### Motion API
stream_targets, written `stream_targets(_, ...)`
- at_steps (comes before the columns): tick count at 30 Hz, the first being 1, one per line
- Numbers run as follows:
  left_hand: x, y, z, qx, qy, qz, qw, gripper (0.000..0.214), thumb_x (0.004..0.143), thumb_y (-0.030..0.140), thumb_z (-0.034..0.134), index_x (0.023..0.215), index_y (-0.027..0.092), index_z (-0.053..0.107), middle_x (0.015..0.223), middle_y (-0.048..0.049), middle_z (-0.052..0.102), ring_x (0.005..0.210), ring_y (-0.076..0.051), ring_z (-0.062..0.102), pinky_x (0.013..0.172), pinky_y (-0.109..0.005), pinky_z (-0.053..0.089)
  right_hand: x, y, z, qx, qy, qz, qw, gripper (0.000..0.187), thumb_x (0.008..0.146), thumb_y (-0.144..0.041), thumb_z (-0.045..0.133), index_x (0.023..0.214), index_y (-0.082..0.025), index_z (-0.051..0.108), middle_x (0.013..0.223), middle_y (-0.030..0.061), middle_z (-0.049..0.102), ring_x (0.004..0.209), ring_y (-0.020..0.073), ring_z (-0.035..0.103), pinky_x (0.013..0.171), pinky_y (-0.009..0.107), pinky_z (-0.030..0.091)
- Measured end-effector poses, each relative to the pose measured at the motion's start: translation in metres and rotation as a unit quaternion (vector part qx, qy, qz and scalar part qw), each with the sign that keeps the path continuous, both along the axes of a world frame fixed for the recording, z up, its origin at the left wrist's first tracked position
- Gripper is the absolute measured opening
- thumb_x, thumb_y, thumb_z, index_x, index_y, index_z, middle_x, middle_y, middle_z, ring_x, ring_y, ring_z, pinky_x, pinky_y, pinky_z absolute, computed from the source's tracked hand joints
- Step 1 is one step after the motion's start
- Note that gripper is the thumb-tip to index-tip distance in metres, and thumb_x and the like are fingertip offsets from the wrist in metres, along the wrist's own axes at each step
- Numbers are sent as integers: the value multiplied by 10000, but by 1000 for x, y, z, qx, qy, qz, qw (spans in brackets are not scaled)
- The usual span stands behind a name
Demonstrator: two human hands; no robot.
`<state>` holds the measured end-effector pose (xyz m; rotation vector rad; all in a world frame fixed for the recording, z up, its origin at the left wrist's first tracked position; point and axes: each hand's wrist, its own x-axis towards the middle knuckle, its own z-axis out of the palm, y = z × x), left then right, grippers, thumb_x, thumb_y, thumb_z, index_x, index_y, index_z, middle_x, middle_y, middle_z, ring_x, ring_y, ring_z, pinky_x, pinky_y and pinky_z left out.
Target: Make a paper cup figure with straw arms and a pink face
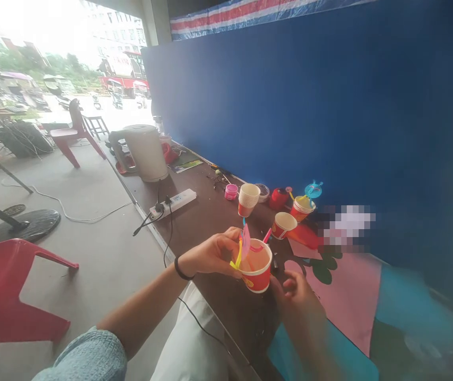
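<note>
My left hand (214,255) pinches a red paper cup (257,267) at its rim, where yellow, pink and blue paper pieces stick out. The cup is held above the dark brown table (210,217). My right hand (295,296) is just below and right of the cup, fingers curled, near its base; I cannot see anything in it. Behind stand a stack of paper cups (247,199), a tilted red cup (283,224) and a decorated cup with a blue paper shape (303,203).
A white kettle (146,152) and a white power strip (174,203) sit further up the table. Pink (345,301) and blue paper sheets (404,301) lie at right under a blue wall. Red plastic chairs (8,286) stand on the floor at left.
</note>
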<state>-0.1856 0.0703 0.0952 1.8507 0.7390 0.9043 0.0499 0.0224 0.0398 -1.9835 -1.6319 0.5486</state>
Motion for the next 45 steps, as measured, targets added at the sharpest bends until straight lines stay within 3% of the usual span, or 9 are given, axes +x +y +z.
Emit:
stream_targets(3, 13, -2, 0, -28, -20, -14, 999, 424, 497, 533, 800, 658, 158, 684, 940, -80, 619, 983, -244, 517, 906, -363, 428, 10, -13, 17, 38, 161, -7, 986, 458, 741, -586, 562, 1035, -235, 543, 938, 46, 653, 821, 211, 641, 664, 313, 514)
stream_targets(5, 23, -2, 1, -39, -34, -35, 998, 435, 499, 538, 797, 675, 155, 686, 929, -81, 619, 953, -234, 526, 902, -363, 425, 13, -21, 23, 55, 246, 43, 967, 502, 712, -517, 633, 1105, -229, 515, 1088, 75, 625, 996, 232, 604, 789, 337, 510)
stream_targets(9, 41, -2, 4, -39, -62, -77, 994, 453, 524, 550, 779, 701, 145, 683, 907, -86, 605, 917, -220, 523, 894, -362, 418, 9, -30, 25, 34, 331, 143, 932, 612, 691, -374, 683, 1234, -240, 435, 1267, 108, 543, 1079, 247, 568, 746, 323, 527)
stream_targets(18, 54, -2, 6, -1, -29, -98, 995, 489, 502, 581, 770, 741, 160, 703, 931, -89, 589, 947, -229, 493, 929, -355, 388, 3, -42, 24, 38, 377, 92, 921, 531, 685, -454, 658, 1128, -188, 535, 1063, 110, 663, 855, 232, 641, 639, 306, 529)
stream_targets(33, 58, 1, -2, 9, -58, -94, 994, 525, 415, 531, 829, 787, 183, 705, 996, -81, 592, 992, -236, 507, 950, -377, 364, 8, -48, 24, 64, 373, 61, 923, 566, 685, -444, 666, 1173, -195, 523, 1135, 111, 631, 922, 252, 632, 659, 316, 542)
stream_targets(36, 60, 0, -10, -52, -137, -85, 985, 617, 424, 549, 824, 899, 176, 693, 1056, -98, 569, 1003, -242, 512, 922, -371, 386, 9, -48, 22, 83, 367, 63, 924, 533, 694, -419, 659, 1172, -224, 527, 1115, 86, 641, 938, 250, 629, 682, 322, 546)
stream_targets(39, 63, -4, -17, -165, -218, -50, 960, 580, 624, 601, 700, 1009, 168, 660, 1112, -124, 566, 1016, -243, 539, 881, -353, 422, 11, -48, 17, 104, 343, 89, 929, 485, 703, -345, 646, 1166, -245, 544, 1116, 61, 646, 992, 253, 618, 755, 333, 546)
stream_targets(42, 67, -10, -21, -235, -228, -37, 944, 504, 759, 540, 611, 1084, 156, 637, 1078, -133, 612, 977, -223, 580, 863, -324, 438, 11, -48, 8, 95, 316, 139, 933, 489, 698, -274, 645, 1176, -253, 546, 1169, 53, 624, 1055, 254, 597, 796, 322, 543)
stream_targets(45, 67, -14, -19, -283, -203, -55, 936, 494, 740, 497, 649, 1075, 134, 648, 990, -132, 658, 895, -220, 616, 813, -307, 462, 9, -48, 2, 68, 301, 155, 938, 500, 700, -252, 646, 1185, -257, 523, 1179, 53, 619, 1045, 242, 604, 755, 299, 555)
